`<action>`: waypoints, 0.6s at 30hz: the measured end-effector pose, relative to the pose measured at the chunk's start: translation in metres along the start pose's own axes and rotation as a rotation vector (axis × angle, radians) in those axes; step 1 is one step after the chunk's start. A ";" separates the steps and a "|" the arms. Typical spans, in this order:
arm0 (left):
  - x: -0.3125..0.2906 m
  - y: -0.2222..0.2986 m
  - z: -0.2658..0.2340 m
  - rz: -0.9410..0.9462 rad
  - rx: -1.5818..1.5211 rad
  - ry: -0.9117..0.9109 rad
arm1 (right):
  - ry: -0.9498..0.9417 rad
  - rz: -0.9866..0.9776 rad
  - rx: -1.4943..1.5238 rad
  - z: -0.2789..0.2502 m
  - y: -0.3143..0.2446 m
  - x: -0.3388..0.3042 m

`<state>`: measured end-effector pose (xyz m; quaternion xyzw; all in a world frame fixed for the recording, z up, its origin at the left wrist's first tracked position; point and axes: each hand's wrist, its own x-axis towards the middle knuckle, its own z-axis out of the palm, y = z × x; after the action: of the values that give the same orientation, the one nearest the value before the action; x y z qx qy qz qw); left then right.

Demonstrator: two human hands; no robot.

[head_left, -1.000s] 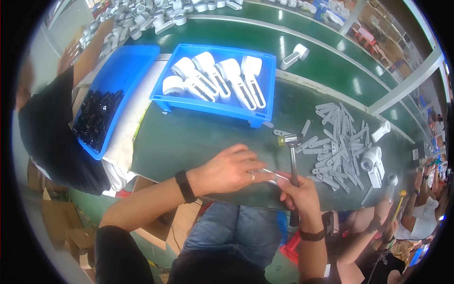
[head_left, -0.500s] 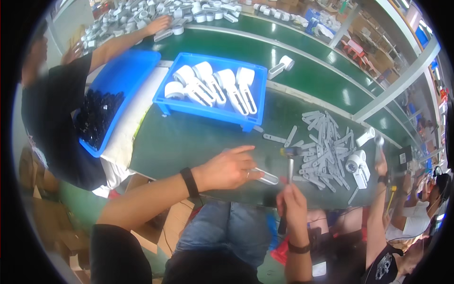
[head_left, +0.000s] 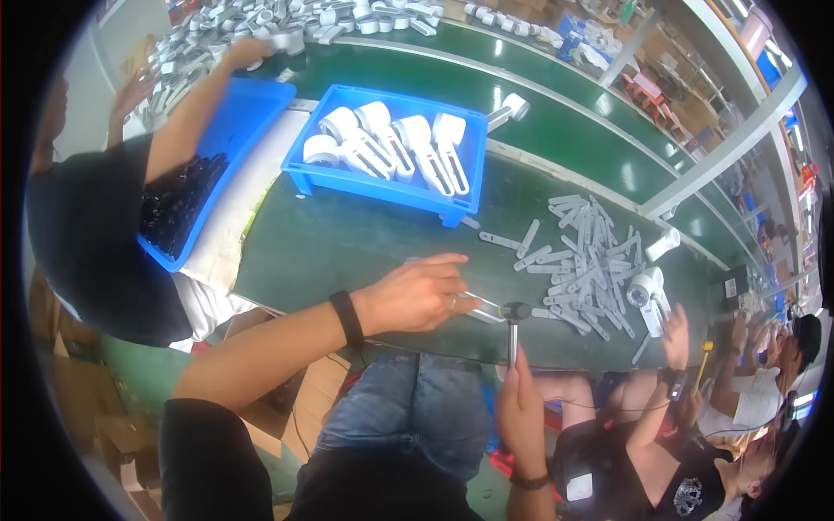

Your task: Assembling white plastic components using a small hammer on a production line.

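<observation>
My left hand (head_left: 415, 295) presses a white handle-shaped plastic piece (head_left: 483, 309) against the green tabletop; its near end is hidden under my fingers. The index finger is stretched out above it. In my right hand (head_left: 521, 404) is a hammer (head_left: 512, 334), gripped by its handle. The dark hammer head (head_left: 518, 310) is at the far right end of the white piece, seemingly touching it. Just right of the hammer lies a loose pile of flat grey strips (head_left: 591, 269).
A blue crate (head_left: 373, 178) holds several white round-headed parts. Left of it, a blue tray (head_left: 217, 208) contains black pieces. A co-worker's hand (head_left: 675, 339) touches white parts (head_left: 647, 291) at right; another person reaches toward a heap (head_left: 252, 35) on the green conveyor (head_left: 400, 74).
The hammer head has come down and left onto the end of the white piece. The right co-worker's hand has lowered to the white parts. The left person's arm has drawn back.
</observation>
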<state>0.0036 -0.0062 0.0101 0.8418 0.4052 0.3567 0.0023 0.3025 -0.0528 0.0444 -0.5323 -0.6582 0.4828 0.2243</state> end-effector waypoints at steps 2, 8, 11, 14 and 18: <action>-0.005 -0.001 0.000 0.004 0.026 0.011 | -0.065 0.018 -0.107 -0.007 -0.006 0.001; -0.003 -0.005 -0.006 -0.001 0.022 -0.010 | 0.011 0.074 -0.051 -0.004 -0.023 -0.006; 0.003 0.000 -0.003 0.013 0.016 0.002 | 0.041 0.022 0.073 -0.001 -0.013 -0.010; -0.003 -0.004 -0.002 -0.008 0.011 -0.049 | 0.016 -0.159 -0.165 0.008 0.014 0.014; 0.016 -0.002 -0.001 0.034 0.008 -0.198 | -0.034 0.073 0.196 -0.004 -0.001 -0.006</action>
<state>0.0085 0.0064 0.0196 0.8796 0.3901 0.2703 0.0328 0.3074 -0.0566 0.0484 -0.5230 -0.5917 0.5618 0.2466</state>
